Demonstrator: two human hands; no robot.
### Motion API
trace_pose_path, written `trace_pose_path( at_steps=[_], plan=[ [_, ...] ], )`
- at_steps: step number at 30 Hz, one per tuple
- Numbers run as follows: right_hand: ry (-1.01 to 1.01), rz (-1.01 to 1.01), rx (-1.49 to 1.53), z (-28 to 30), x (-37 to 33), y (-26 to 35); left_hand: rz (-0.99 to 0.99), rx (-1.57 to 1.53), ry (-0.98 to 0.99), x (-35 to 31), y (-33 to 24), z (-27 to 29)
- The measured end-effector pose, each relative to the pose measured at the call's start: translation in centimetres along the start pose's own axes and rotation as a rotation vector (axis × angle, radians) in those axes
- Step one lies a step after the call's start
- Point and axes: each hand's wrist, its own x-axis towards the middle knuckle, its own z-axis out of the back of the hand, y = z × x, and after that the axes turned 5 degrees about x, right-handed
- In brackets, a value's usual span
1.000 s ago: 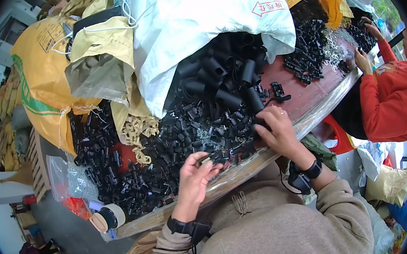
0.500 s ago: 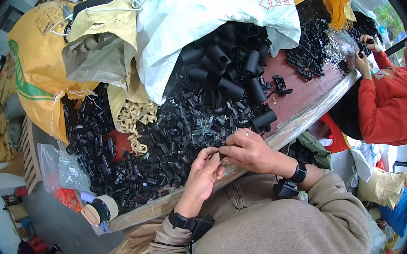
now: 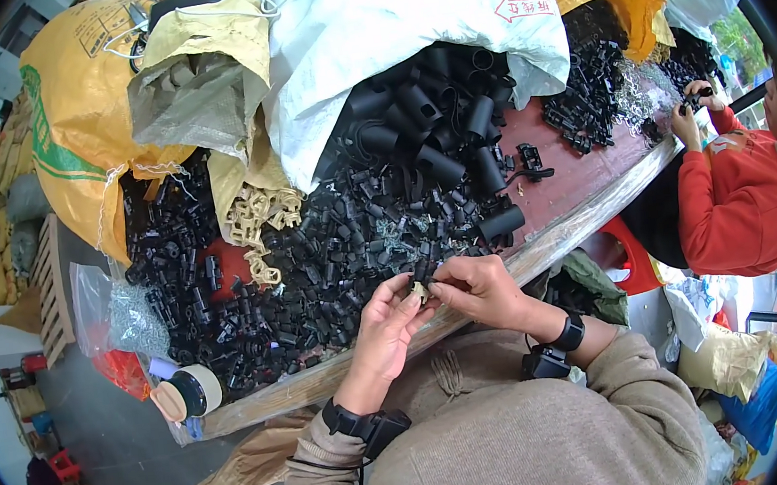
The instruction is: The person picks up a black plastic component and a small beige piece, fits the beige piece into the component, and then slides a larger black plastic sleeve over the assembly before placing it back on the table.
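Note:
My left hand (image 3: 386, 330) and my right hand (image 3: 485, 291) meet above the front edge of the table. Between their fingertips is a small cream-and-black plastic part (image 3: 420, 290); its exact kind is too small to make out. Both hands are closed on it, thumbs and forefingers pinching. Just beyond my fingers spreads a heap of small black plastic parts (image 3: 315, 260), with some thin metal pieces scattered over it. Larger black plastic tubes (image 3: 439, 167) spill from a white woven sack (image 3: 366, 27). Cream plastic parts (image 3: 259, 220) spill from a yellowish sack to the left.
A wooden rail (image 3: 327, 381) edges the reddish table (image 3: 556, 168). A jar (image 3: 198, 391) stands at its left corner beside a transparent bag of metal pieces (image 3: 134, 317). Yellow sack (image 3: 79, 133) at far left. A co-worker in a red top (image 3: 740, 206) handles black parts at right.
A cream piece now shows between my fingertips. My right hand has shifted slightly down and to the right, its fingers turned. The co-worker's hands have moved a little.

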Motion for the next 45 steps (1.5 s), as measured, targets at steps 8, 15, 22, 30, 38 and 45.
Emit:
trace_pose_path(
  at_steps=[8,15,22,30,38,45],
  plan=[
    [0.038,-0.094,-0.009,-0.1,-0.5,0.2,-0.023,0.014,-0.010,0.0,0.5,-0.3],
    [-0.157,-0.097,0.049,-0.7,-1.1,0.6,0.031,0.000,0.048,-0.2,0.5,-0.4],
    [-0.201,0.356,-0.186,-0.3,-1.6,-1.6,0.086,0.006,0.122,-0.2,0.5,-1.1],
    [-0.215,0.449,-0.480,2.4,-1.3,-3.1,0.037,0.072,0.129,0.9,0.3,-0.2],
    [0.009,0.129,-0.878,8.3,-1.1,-3.7,0.018,0.107,0.105,0.8,0.3,0.7],
    [0.086,0.216,-0.481,8.3,-0.8,-1.2,-0.082,0.302,0.138,0.0,-0.1,0.0]
  ],
)
